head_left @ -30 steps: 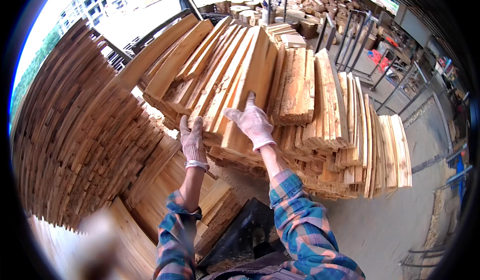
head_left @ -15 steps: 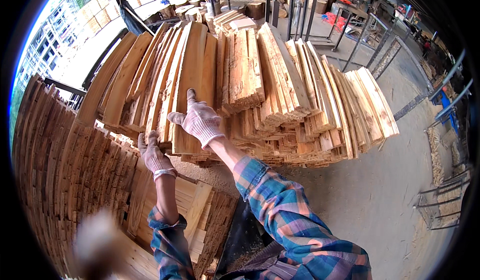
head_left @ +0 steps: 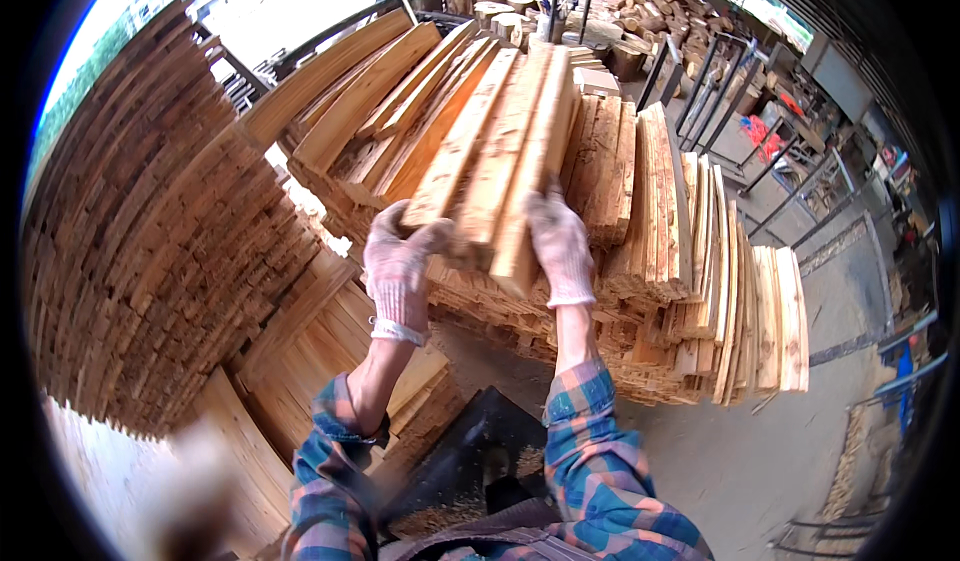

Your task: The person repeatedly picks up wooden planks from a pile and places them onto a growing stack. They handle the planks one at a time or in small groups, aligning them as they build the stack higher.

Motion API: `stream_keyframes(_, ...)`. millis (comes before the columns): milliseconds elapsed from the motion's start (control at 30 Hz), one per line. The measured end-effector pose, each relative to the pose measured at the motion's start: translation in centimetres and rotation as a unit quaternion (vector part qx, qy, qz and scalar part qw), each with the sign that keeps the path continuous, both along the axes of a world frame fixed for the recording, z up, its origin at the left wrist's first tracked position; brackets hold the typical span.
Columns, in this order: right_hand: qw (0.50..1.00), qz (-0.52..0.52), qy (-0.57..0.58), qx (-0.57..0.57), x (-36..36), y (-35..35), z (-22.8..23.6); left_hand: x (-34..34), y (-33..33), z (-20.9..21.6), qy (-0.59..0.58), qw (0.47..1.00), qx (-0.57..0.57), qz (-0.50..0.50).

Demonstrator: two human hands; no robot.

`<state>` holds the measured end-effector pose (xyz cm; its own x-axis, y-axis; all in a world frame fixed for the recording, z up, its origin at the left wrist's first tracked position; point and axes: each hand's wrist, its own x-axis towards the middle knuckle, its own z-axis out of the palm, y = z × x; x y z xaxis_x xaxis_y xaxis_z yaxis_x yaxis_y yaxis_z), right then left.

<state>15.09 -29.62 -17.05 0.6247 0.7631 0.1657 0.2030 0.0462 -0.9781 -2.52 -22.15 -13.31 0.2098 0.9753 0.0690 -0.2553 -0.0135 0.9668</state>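
Observation:
Between my two gloved hands is a bundle of several long wooden boards [head_left: 490,156], lying side by side with their near ends toward me. My left hand [head_left: 397,271] grips the bundle's left side, its thumb over the near end. On the right side my right hand [head_left: 560,249] presses against the outermost board, its fingertips blurred and partly hidden. Beneath and around the bundle lies a large pile of stacked boards [head_left: 640,211]. More loose boards [head_left: 365,96] lean at a slant to the left of the bundle.
A tall, dense stack of boards [head_left: 130,221] rises on the left. Below my left arm are wide flat boards [head_left: 310,346]. Metal posts and frames [head_left: 700,91] stand at the right back, before cut logs [head_left: 660,11]. A blurred pale shape [head_left: 195,501] covers the lower left.
My hands have moved apart to either side of several boards, which are now gathered between them. My right hand has gone rightward. The view has turned, shifting the pile right.

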Motion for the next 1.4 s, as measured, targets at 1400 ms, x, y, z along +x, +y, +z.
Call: stream_keyframes(1400,0.965,0.105,0.232,-0.056,-17.7,-20.4,-15.3,-21.0,-13.1,-17.7,-0.042,0.931,-0.218,-0.290)
